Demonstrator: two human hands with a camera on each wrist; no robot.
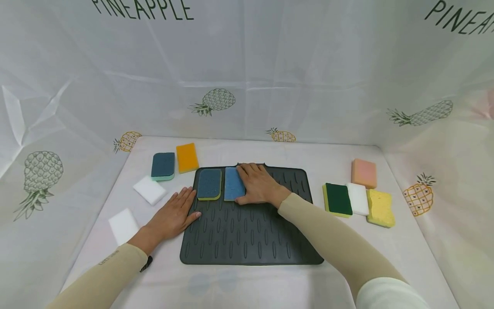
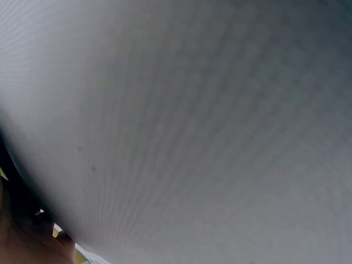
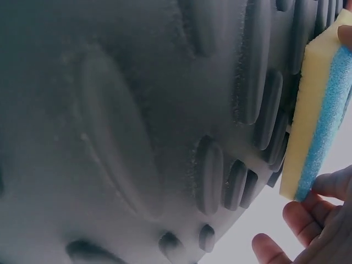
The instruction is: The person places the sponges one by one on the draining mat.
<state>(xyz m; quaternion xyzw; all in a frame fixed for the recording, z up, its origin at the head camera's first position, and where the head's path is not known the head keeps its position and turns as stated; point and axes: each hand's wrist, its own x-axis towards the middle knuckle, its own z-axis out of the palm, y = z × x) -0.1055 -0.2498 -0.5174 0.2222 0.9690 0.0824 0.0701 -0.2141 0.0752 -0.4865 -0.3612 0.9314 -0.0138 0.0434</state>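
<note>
Though blue overhead, right-wrist view: yellow-layered sponge [image 3: 319,115]

Soft, even light is filling the head view, with pale glare streaking the sheet [image 1: 308,56]. The left wrist view is looking dim and blurred (darkest at upper right); the right wrist's is showing the mat [image 3: 38,126] shadowed, its nearest ridge softening.

There is room to pass over the near part of the dark mat [image 1: 239,240], between the left hand [image 1: 171,214] and the right sleeve [image 1: 328,236]. Farther back, the navy sponge [image 1: 209,183] and the blue sponge [image 1: 233,184] leave only a narrow gap.
</note>
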